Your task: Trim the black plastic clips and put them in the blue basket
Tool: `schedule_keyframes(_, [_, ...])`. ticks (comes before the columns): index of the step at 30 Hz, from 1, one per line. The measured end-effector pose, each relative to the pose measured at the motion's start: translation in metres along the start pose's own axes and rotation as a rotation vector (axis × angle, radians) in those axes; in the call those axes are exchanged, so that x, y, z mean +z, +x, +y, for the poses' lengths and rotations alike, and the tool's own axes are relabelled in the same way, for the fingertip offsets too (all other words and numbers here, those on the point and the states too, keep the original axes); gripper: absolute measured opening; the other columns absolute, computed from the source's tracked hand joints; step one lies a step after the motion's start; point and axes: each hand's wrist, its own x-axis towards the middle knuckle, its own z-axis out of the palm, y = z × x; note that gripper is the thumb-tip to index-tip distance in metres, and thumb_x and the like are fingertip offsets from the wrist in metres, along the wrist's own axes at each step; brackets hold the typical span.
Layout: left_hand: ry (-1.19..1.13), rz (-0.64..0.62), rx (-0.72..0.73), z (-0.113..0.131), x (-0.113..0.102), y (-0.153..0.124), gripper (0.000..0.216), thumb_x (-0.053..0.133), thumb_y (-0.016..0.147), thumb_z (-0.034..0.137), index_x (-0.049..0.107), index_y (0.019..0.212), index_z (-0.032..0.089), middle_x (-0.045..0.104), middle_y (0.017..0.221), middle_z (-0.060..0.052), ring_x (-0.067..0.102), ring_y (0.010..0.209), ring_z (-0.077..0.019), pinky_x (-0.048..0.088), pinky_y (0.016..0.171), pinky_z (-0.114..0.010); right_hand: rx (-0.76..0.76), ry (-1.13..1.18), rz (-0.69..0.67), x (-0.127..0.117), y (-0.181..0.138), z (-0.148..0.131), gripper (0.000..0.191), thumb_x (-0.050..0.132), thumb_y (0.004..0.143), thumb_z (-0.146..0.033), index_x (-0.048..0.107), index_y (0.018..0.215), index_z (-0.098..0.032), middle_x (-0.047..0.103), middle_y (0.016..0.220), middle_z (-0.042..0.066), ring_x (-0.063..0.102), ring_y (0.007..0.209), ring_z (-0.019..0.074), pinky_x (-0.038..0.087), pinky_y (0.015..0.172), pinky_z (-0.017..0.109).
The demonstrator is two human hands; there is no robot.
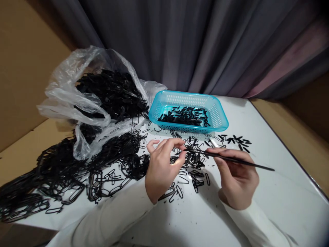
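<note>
My left hand (164, 164) is closed in a pinch, thumb against index finger, at the tip of a small black piece; that piece is mostly hidden by the fingertips. In my right hand (238, 178) lies a slim black rod-like tool (246, 163), held like a pen, its inner end reaching toward the left fingertips. I cannot make out its exact tip. Beneath and between both hands, small black strips and thin oval loops (196, 181) are scattered over the white table (195, 216). Several short black pieces (238, 140) lie beyond the right hand.
Behind the hands stands a blue plastic basket (221, 118) with many small black pieces inside. To its left, a clear plastic bag (64, 92) spills black strips. A heap of black frames and loops (59, 164) spreads across the table's left side. Grey curtains (174, 44) hang behind.
</note>
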Motion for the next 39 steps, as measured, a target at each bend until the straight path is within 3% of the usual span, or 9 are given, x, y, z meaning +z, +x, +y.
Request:
schedule_keyframes(13, [0.002, -0.013, -0.003, 0.000, 0.000, -0.001, 0.021, 0.064, 0.083, 0.010, 0.057, 0.096, 0.024, 0.073, 0.084, 0.006, 0.069, 0.082, -0.0168, 0.034, 0.091, -0.041, 0.058, -0.037, 0.018, 0.000, -0.001, 0.003, 0.017, 0.064, 0.084, -0.008, 0.062, 0.095, -0.021, 0.074, 0.092, 0.004, 0.071, 0.091, 0.0178, 0.060, 0.081, 0.034])
schedule_keyframes(21, [0.006, -0.015, 0.018, -0.001, 0.000, -0.001, 0.018, 0.063, 0.084, 0.011, 0.058, 0.094, 0.025, 0.074, 0.083, 0.005, 0.069, 0.080, -0.0168, 0.031, 0.092, -0.040, 0.124, -0.020, 0.002, 0.000, 0.000, 0.003, 0.014, 0.064, 0.085, -0.012, 0.062, 0.095, -0.021, 0.073, 0.093, 0.003, 0.070, 0.090, 0.0150, 0.059, 0.080, 0.028])
schedule_keyframes(35, [0.006, -0.021, 0.037, 0.001, -0.001, -0.001, 0.019, 0.063, 0.085, 0.011, 0.057, 0.095, 0.026, 0.073, 0.085, 0.007, 0.069, 0.081, -0.0161, 0.027, 0.095, -0.038, 0.474, 0.266, -0.029, -0.003, 0.007, 0.014, 0.009, 0.067, 0.086, -0.020, 0.061, 0.092, -0.021, 0.076, 0.090, 0.002, 0.073, 0.078, 0.0116, 0.060, 0.077, 0.023])
schedule_keyframes(39, [-0.005, -0.019, 0.021, 0.001, 0.000, 0.000, 0.019, 0.063, 0.085, 0.010, 0.058, 0.095, 0.025, 0.073, 0.085, 0.007, 0.069, 0.082, -0.0152, 0.027, 0.094, -0.038, 0.402, 0.228, 0.006, -0.003, 0.007, 0.010, 0.009, 0.066, 0.086, -0.020, 0.061, 0.093, -0.022, 0.075, 0.091, 0.001, 0.072, 0.082, 0.0118, 0.059, 0.078, 0.024])
